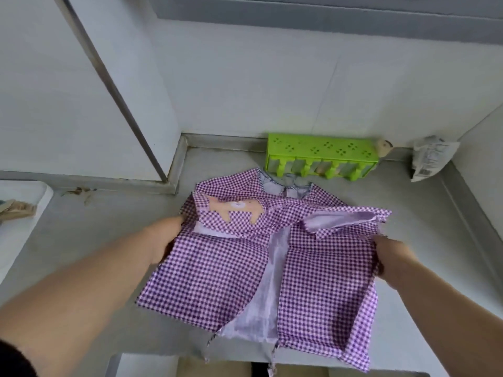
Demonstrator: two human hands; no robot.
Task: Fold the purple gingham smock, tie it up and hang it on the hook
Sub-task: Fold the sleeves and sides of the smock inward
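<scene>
Purple gingham smock (217, 273), thin woven check cloth with pale shiny lilac lining showing down the middle split and a peach animal patch near the collar, lies partly folded on the grey counter (81, 240), long axis running 6 to 12 o'clock with the striped neckline at 12. Left hand (163, 240) grips the 9 o'clock edge, fingers tucked under the fabric; right hand (392, 257) clutches the 3 o'clock edge. Green perforated plastic rack (321, 153) sits at 12 o'clock, crinkled printed packet (430, 159) at 2, text unreadable.
</scene>
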